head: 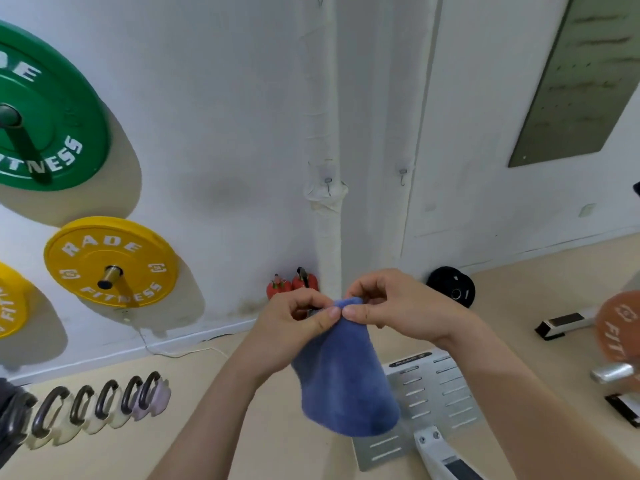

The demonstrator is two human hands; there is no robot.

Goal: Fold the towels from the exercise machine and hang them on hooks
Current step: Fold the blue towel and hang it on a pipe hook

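Observation:
A folded blue towel (346, 379) hangs down in front of me. My left hand (298, 320) and my right hand (388, 303) both pinch its top edge, thumbs almost touching. Two small metal hooks are fixed to the white wall above the hands: one hook (328, 186) on the wrapped pipe and another hook (402, 175) to its right. Both hooks carry nothing.
A green weight plate (52, 112) and a yellow weight plate (110, 261) hang on pegs at the left. Kettlebells (100, 403) line the floor at lower left. A metal machine base (429, 393) lies under the towel; a black plate (450, 285) leans on the wall.

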